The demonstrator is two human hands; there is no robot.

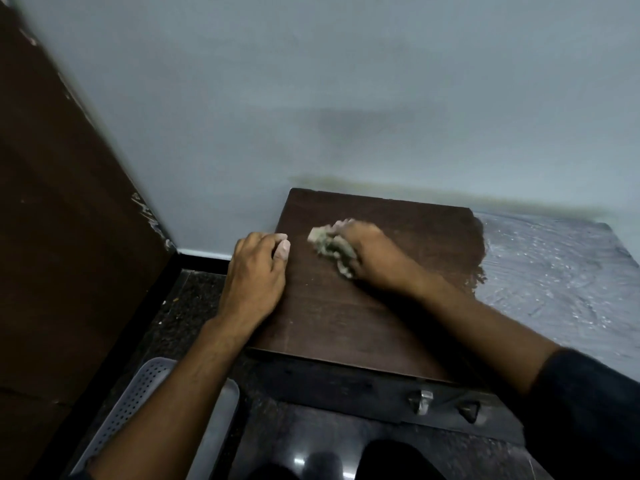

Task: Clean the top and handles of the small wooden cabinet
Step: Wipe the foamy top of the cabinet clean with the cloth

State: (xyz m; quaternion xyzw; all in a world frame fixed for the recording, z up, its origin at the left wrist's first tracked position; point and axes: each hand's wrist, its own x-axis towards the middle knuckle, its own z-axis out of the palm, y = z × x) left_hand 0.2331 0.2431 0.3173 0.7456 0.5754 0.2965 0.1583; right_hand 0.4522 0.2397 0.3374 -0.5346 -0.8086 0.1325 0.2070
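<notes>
Small wooden cabinet [346, 317] stood low against a pale grey wall [311, 81], dark brown top facing up, front edge nearest the camera. Right hand [372, 254] lay on the top toward the back, fingers curled down over a crumpled greyish cloth [330, 249], pressing it onto the wood; fingertips showed just past the cloth's far edge. Cloth bunched, partly hidden beneath the palm. Left hand [254, 275] rested over the cabinet's left edge, fingers bent round that edge and close together, thumb [282, 251] laid flat on the top surface (a bracing grip, by the look of it). Both forearms reached in from below, the right one in a dark sleeve [588, 410] pushed up past the wrist.

On the cabinet's front face, below the top, sat a metal latch [424, 401] between two small dark handles [469, 412], somewhat blurred. Right of the cabinet, level with its top, lay a surface covered in crinkled clear plastic [554, 282], touching or just beside the cabinet's right side; could not tell which. Left, a tall dark brown panel [62, 220] with chipped edging. At lower left, on the dark speckled floor [180, 306], stood a grey perforated plastic basket [138, 403], partly hidden by the left forearm.
</notes>
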